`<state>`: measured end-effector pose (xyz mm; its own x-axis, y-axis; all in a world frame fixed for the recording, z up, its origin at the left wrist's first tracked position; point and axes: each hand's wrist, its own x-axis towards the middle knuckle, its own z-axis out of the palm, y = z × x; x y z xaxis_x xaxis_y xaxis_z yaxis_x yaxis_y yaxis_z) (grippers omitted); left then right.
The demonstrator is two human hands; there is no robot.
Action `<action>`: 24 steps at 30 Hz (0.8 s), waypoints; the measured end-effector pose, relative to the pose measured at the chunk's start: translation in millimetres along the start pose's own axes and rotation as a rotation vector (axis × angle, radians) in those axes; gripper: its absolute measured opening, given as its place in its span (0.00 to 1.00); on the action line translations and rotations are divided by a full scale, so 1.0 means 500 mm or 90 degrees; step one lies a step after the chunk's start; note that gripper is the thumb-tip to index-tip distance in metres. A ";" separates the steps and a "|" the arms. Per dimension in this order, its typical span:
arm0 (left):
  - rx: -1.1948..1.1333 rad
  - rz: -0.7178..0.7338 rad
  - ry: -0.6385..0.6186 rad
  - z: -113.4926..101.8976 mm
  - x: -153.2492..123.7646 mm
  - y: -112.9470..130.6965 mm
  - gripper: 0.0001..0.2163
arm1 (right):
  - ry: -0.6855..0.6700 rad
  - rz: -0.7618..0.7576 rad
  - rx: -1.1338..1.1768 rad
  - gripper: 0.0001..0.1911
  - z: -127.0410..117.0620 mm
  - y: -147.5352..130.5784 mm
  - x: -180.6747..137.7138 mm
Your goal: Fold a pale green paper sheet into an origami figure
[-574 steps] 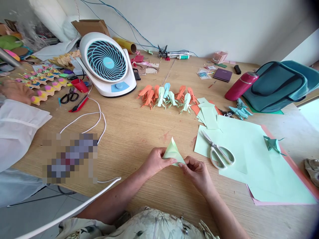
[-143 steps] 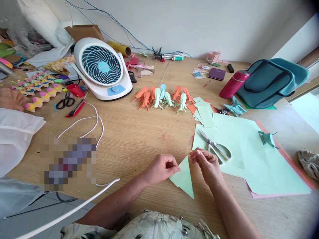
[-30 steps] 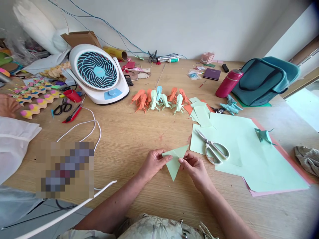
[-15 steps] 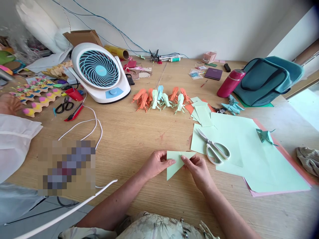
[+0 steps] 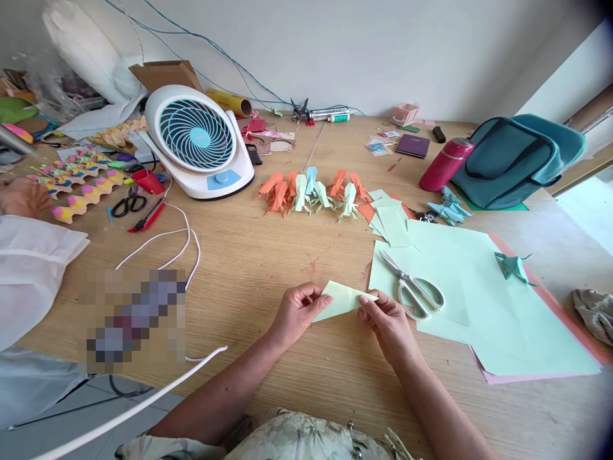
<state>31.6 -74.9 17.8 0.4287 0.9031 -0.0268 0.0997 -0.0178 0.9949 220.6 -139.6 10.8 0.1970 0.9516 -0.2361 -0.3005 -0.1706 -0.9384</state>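
A folded pale green paper [image 5: 342,300] is held between my two hands, above the table near its front edge. My left hand [image 5: 301,312] pinches its left side, thumb on top. At its right corner my right hand [image 5: 385,316] pinches it between thumb and fingers. A faint crease crosses the paper between the thumbs. White-handled scissors [image 5: 412,285] lie to the right on large pale green sheets [image 5: 517,326]. Behind my hands stand several folded paper figures [image 5: 301,193] in orange, green and blue, beside a pile of small green paper pieces [image 5: 393,220].
A white fan [image 5: 200,140] stands at the back left, near black scissors [image 5: 129,203] and a red cutter [image 5: 146,216]. A pink bottle [image 5: 446,165] and teal bag [image 5: 512,163] are at the right. Another person's hand [image 5: 23,197] is at far left, by painted egg-carton strips [image 5: 89,195].
The paper has turned between my hands: its long edge, which pointed down at the left, now slopes less steeply. The view has shifted slightly.
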 end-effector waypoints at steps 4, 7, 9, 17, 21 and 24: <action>0.042 0.079 0.029 -0.003 0.000 0.003 0.14 | 0.048 -0.020 0.046 0.13 -0.015 -0.004 0.006; 0.042 0.086 0.036 -0.006 0.000 0.002 0.14 | 0.067 -0.037 0.071 0.12 -0.023 -0.007 0.008; 0.042 0.073 0.041 -0.009 0.001 0.002 0.14 | 0.091 -0.052 0.088 0.10 -0.028 -0.009 0.008; 0.082 0.014 -0.081 -0.005 0.001 0.011 0.13 | -0.092 -0.048 -0.170 0.15 -0.027 -0.029 0.002; 0.092 0.010 -0.079 -0.004 0.001 0.013 0.15 | -0.158 -0.075 -0.289 0.20 -0.017 -0.029 0.002; 0.060 -0.020 -0.068 -0.009 0.003 0.013 0.16 | -0.162 -0.081 -0.306 0.21 -0.016 -0.027 0.002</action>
<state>28.8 -71.6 24.5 0.5163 0.8533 -0.0727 0.1962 -0.0352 0.9799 232.5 -138.4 21.2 -0.0450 0.9939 -0.1004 0.1813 -0.0907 -0.9792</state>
